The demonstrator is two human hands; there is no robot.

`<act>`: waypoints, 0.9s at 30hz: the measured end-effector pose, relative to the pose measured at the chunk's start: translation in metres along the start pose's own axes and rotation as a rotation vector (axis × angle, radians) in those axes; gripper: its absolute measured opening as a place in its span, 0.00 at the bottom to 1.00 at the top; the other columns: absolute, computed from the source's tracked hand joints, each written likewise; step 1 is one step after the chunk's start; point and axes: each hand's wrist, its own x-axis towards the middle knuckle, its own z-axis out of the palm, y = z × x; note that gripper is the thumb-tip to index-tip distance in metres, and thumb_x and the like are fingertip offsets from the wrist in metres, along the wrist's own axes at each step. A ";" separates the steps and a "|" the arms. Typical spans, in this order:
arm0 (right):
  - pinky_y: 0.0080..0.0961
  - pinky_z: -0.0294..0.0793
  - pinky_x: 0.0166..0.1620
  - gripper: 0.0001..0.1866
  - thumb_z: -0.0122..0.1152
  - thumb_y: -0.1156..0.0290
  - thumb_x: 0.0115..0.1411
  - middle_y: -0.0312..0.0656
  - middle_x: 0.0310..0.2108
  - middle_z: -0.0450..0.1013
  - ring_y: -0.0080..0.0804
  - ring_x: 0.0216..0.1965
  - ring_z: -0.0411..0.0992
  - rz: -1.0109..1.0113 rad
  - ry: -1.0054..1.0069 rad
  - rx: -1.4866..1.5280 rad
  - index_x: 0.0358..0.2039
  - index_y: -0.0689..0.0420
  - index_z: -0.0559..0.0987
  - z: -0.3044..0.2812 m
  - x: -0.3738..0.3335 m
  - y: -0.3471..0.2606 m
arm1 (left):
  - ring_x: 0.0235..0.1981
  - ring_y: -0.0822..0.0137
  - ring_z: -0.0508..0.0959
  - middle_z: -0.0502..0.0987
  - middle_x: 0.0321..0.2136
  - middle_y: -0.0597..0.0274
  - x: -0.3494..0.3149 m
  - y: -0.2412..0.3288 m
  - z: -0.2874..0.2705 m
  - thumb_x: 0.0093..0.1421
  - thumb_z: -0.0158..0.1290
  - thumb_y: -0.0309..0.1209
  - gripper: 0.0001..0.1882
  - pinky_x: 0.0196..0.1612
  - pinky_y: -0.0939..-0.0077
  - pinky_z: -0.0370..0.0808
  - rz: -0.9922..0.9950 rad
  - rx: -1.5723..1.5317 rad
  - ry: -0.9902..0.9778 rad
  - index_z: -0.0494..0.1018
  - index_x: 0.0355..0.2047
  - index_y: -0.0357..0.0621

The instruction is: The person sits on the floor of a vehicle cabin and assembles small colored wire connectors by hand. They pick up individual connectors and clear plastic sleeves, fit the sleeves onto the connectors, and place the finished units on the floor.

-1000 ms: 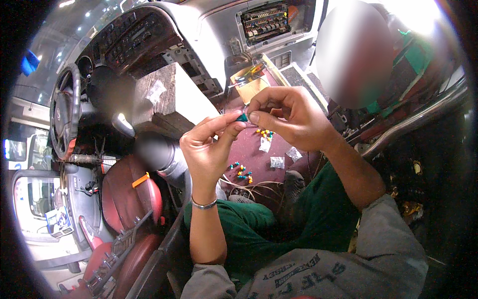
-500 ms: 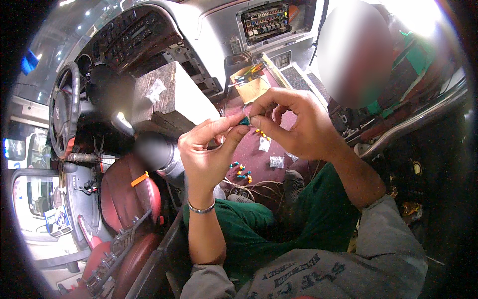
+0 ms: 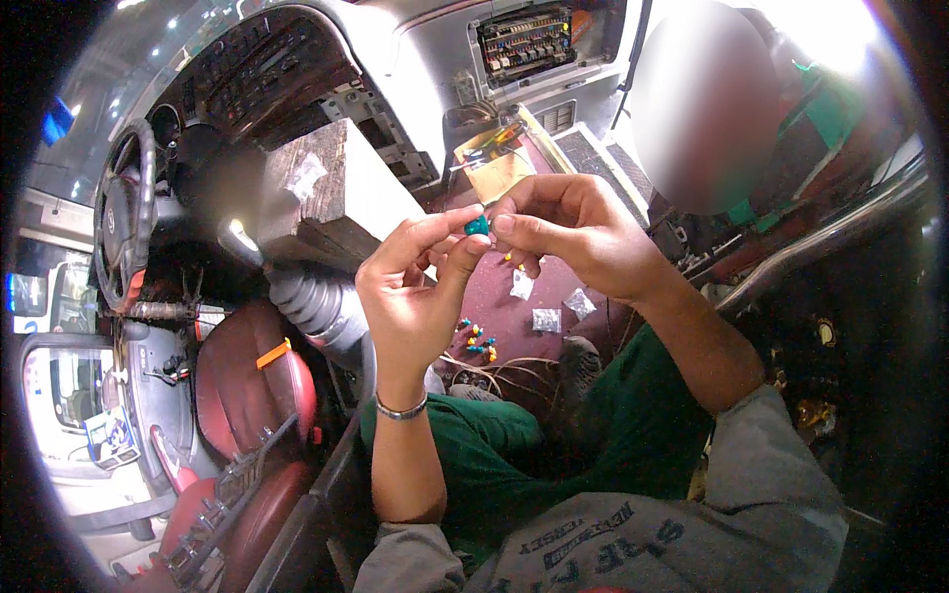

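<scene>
Between the thumb and forefinger of my left hand (image 3: 407, 301) a small teal plastic piece (image 3: 477, 226) is pinched. My right hand (image 3: 593, 242) is closed right beside it, thumb against forefinger; whatever lies between those fingertips is too small to make out. Below the hands, on the maroon floor (image 3: 529, 358), several little teal and yellow pieces (image 3: 478, 342) lie scattered. More yellow pieces (image 3: 509, 257) show partly under my right hand. Small clear plastic bags (image 3: 547, 320) rest near them.
A wooden-topped block (image 3: 371, 193) with a clear bag on it stands left of my hands. Beyond are a cardboard tray (image 3: 502, 180) with tools and an open fuse panel (image 3: 524, 44). Loose wires (image 3: 514, 373) cross the floor. A metal rail (image 3: 820, 232) runs at right, a red seat (image 3: 247, 361) at left.
The teal piece has turned and shows more clearly in my left fingertips. My right fingers have shifted slightly and drawn together beside it.
</scene>
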 end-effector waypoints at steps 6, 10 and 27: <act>0.21 0.77 0.40 0.11 0.66 0.66 0.69 0.37 0.35 0.78 0.20 0.34 0.76 -0.249 0.106 -0.395 0.40 0.63 0.80 0.007 -0.007 -0.007 | 0.30 0.79 0.78 0.85 0.34 0.63 0.002 -0.005 -0.004 0.57 0.70 0.23 0.11 0.34 0.84 0.73 0.104 0.122 0.002 0.86 0.41 0.40; 0.22 0.77 0.43 0.09 0.64 0.68 0.69 0.38 0.35 0.78 0.21 0.37 0.76 -0.291 0.094 -0.405 0.41 0.62 0.80 0.009 -0.010 -0.008 | 0.33 0.76 0.81 0.85 0.35 0.61 0.005 -0.007 -0.008 0.58 0.68 0.22 0.11 0.35 0.85 0.74 0.221 0.233 -0.025 0.85 0.42 0.37; 0.23 0.77 0.39 0.11 0.64 0.65 0.70 0.39 0.32 0.79 0.23 0.33 0.77 -0.021 0.045 0.053 0.37 0.62 0.79 0.007 -0.005 -0.006 | 0.31 0.76 0.82 0.85 0.34 0.61 -0.001 -0.012 -0.006 0.65 0.65 0.25 0.09 0.36 0.85 0.78 0.105 0.126 0.049 0.84 0.43 0.34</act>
